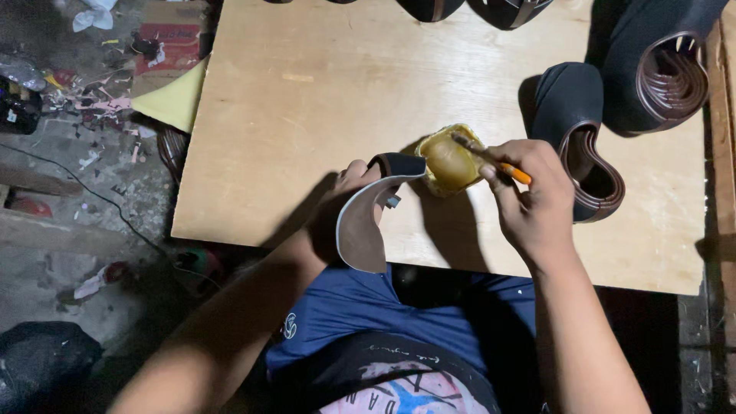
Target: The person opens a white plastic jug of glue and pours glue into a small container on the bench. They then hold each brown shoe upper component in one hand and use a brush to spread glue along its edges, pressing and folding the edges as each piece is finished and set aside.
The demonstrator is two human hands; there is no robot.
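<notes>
My left hand (pixel 349 188) grips a curved shoe insole piece (pixel 360 226), dark on the outside and grey-brown on the inside, at the near edge of the plywood board (pixel 307 100). My right hand (pixel 529 199) holds a small brush with an orange handle (pixel 494 161). Its bristle tip rests in a small tin of yellow glue (pixel 448 162) that stands on the board between my hands.
Dark slip-on shoe uppers with brown ribbed lining lie at the right (pixel 583 138) and far right (pixel 659 69), and more at the board's far edge (pixel 506 9). A yellow sheet (pixel 178 98) sticks out at the board's left. The floor at left is littered with scraps.
</notes>
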